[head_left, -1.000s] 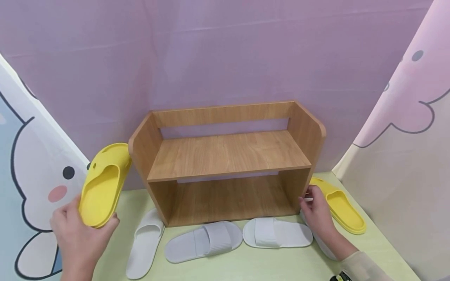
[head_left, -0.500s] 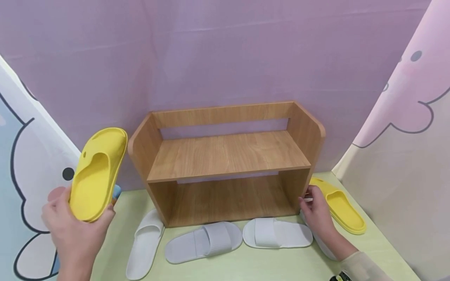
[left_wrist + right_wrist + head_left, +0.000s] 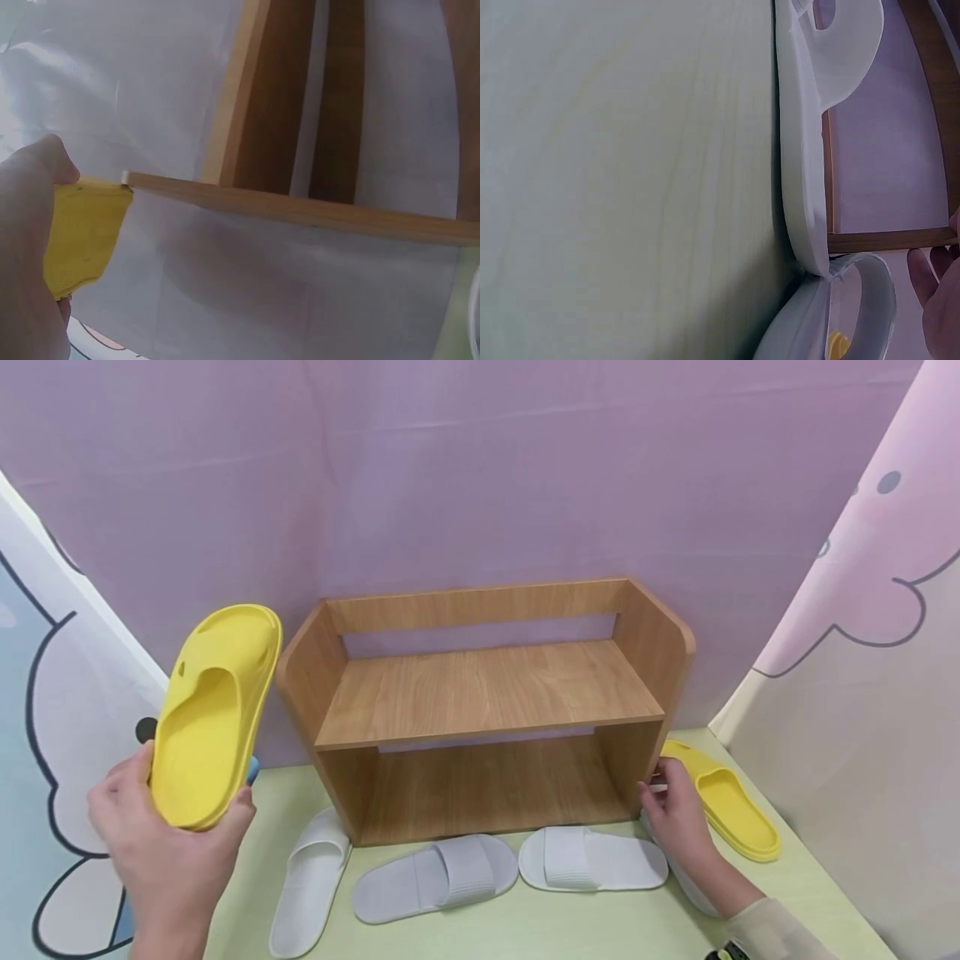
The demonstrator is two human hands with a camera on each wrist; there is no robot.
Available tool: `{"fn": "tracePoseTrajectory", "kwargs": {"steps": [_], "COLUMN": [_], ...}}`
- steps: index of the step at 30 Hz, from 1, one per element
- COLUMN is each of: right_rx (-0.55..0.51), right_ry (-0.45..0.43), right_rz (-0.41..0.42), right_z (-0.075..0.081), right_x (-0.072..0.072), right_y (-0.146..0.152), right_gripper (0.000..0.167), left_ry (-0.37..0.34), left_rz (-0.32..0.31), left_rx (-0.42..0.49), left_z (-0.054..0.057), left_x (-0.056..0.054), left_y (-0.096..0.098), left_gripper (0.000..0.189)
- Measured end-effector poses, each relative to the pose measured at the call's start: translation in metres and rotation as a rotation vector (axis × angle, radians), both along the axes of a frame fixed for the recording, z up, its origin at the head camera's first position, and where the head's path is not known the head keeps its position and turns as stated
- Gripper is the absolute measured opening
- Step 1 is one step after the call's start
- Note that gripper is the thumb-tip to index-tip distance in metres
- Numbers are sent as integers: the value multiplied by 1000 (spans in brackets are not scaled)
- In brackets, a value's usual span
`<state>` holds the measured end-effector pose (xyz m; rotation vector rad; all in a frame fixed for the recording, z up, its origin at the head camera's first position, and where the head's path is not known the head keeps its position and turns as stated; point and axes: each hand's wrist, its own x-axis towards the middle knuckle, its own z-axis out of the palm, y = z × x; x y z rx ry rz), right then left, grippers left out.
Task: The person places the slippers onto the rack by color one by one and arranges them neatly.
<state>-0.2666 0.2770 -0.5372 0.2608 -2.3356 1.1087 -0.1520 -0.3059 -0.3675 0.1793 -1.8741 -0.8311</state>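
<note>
My left hand (image 3: 168,843) grips a yellow slipper (image 3: 198,768) by its heel end. The slipper is raised, toe upward, beside the left panel of a two-tier wooden shoe rack (image 3: 487,693). In the left wrist view the yellow slipper (image 3: 86,232) shows edge-on, close to the rack's panel edge (image 3: 300,211). At the rack's lower right, my right hand (image 3: 678,814) holds the front edge of the side panel, fingers curled. The right wrist view shows fingertips (image 3: 922,274) at that panel (image 3: 892,240). Both rack tiers hold nothing.
On the pale green surface (image 3: 495,935) lie a white slipper (image 3: 309,889) at left, a grey one (image 3: 435,878) and a white one (image 3: 592,858) in front, and a partly hidden pale one (image 3: 693,889). Another yellow slipper (image 3: 738,814) is at right. Something blue (image 3: 252,769) shows behind my left hand.
My left hand has raised the yellow slipper, first shifting left and then slightly back right, uncovering part of a blue thing. The right hand and the rack have stayed put.
</note>
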Motion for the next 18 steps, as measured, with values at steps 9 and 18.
{"fn": "tracePoseTrajectory", "kwargs": {"steps": [9,18], "right_rx": [1,-8], "right_ry": [-4,-10], "right_rz": [3,4], "right_z": [1,1], "right_x": [1,1], "right_y": [0,0], "right_gripper": [42,41], "left_ry": [43,59], "left_rz": [-39,-92], "left_rx": [-14,-88], "left_z": [12,9], "left_x": [6,-1], "left_y": [17,32], "left_gripper": [102,102]}}
